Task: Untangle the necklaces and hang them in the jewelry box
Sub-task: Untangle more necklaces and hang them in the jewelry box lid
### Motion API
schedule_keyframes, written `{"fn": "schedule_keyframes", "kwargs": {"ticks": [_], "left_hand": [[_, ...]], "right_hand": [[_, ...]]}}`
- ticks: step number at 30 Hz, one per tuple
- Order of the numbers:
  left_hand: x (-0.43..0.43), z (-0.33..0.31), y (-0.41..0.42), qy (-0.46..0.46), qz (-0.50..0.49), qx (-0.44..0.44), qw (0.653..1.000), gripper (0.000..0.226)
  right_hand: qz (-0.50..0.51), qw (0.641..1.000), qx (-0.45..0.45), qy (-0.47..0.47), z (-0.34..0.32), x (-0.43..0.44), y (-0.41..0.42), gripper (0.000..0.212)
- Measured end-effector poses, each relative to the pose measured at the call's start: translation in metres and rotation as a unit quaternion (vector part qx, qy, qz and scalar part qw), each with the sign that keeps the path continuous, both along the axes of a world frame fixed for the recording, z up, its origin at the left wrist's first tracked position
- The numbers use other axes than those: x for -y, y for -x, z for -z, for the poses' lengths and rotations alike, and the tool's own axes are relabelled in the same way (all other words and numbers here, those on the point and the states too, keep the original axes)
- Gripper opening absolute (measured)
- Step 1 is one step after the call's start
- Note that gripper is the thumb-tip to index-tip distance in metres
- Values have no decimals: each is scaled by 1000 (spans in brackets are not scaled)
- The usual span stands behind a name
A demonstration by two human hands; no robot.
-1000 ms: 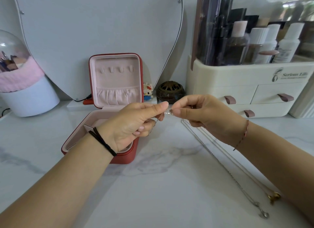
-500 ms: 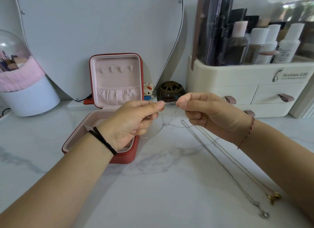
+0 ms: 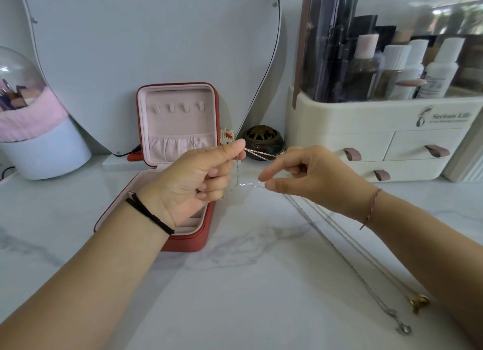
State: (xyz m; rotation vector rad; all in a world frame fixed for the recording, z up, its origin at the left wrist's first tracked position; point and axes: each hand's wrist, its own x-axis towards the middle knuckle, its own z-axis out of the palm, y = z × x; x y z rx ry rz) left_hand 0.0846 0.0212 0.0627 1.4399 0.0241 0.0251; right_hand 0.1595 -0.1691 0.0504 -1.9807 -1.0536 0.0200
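Head view: left hand [image 3: 193, 182] and right hand [image 3: 313, 177], fingertips almost together a second ago, have drawn apart. The thin, twisted silver necklace [image 3: 258, 155] now spans the gap in loose strands, so the tangle is opening. Each hand pinches the glinting chain between thumb and forefinger, the right on a lower loop. Behind the left hand, the red jewelry box with soft pink lining [image 3: 180, 125] stands open on the white marbled surface [image 3: 235, 284], its small hooks [image 3: 177, 108] bare.

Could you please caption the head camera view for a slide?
Left hand and right hand pinch a thin silver chain necklace above the white marble tabletop beside an open red jewelry box.
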Motion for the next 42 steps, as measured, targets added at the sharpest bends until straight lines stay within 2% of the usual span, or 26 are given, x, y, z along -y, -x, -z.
{"fn": "schedule_keyframes", "kwargs": {"ticks": [5, 7, 10, 14, 17, 20, 29, 33, 36, 39, 42], "left_hand": [[-2, -1, 2, -68, -20, -17, 997, 21], [-2, 0, 1, -69, -18, -29, 997, 24], [0, 1, 0, -68, -8, -53, 996, 27], [-2, 5, 0, -111, -13, -55, 992, 29], [-3, 6, -1, -143, -50, -39, 988, 29], [-4, 3, -1, -168, -83, -22, 982, 28], [-10, -1, 3, -234, -140, -3, 962, 31], [-7, 1, 3, -278, -120, -5, 953, 25], [-3, 4, 2, -296, -109, 0, 949, 19], [5, 7, 0, -263, -87, 33, 960, 14], [12, 8, 0, -148, -41, 50, 987, 31]], "right_hand": [[-5, 986, -130, -101, -4, 3, -3, 13], [4, 979, -161, -127, -4, 3, -6, 15], [-12, 957, -224, -185, -4, 4, -10, 18], [-39, 925, -285, -248, -6, 6, -12, 22], [-35, 918, -283, -277, -8, 6, -14, 27], [-21, 928, -254, -271, -8, 5, -12, 26], [23, 969, -73, -236, -7, 2, -8, 23], [5, 971, -63, -232, -10, 4, -4, 21], [-34, 962, -101, -251, -12, 3, -1, 20], [-69, 955, -135, -254, -9, 0, 2, 19], [-85, 957, -145, -236, -4, -5, 6, 19]]}}
